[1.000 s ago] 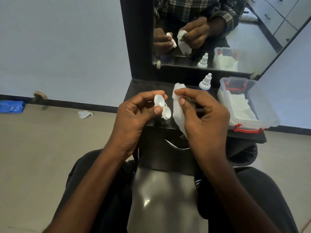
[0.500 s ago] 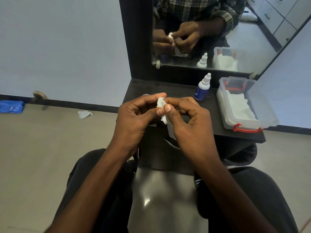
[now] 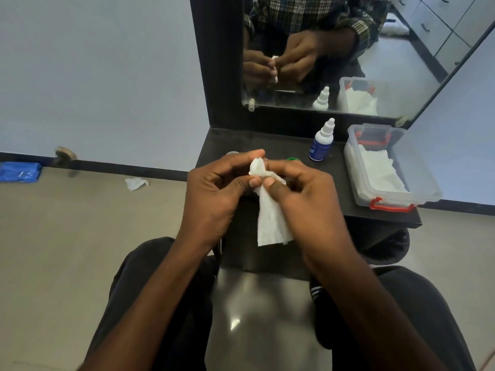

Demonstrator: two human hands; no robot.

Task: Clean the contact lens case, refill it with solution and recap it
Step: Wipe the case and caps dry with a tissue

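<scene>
Two hands meet at the middle of the frame, over the near edge of a black table (image 3: pixel 270 145). The left hand (image 3: pixel 214 194) has its fingers curled and pinches the white lens case (image 3: pixel 256 167) between thumb and forefinger. The right hand (image 3: pixel 302 194) is curled too, and presses one white tissue (image 3: pixel 270 223) against the case with thumb and fingers; the tissue's loose end hangs down between the wrists. Most of the case is hidden behind the fingers and the tissue, so how many of its wells show cannot be told.

On the table, right of centre, one small dropper bottle (image 3: pixel 321 141) with a white tip and blue label stands upright. Just to its right sits one clear plastic box (image 3: pixel 417 178) with red latches, holding white tissues. A sliver of something green (image 3: pixel 292 158) and a bit of something grey (image 3: pixel 232 153) peek out behind the hands; what they are cannot be told.

One mirror (image 3: pixel 334 49) fills the upper right, showing the hands, bottle and box again. On the floor at the left lie one crumpled white scrap (image 3: pixel 136 183) and one blue packet (image 3: pixel 20 171).
</scene>
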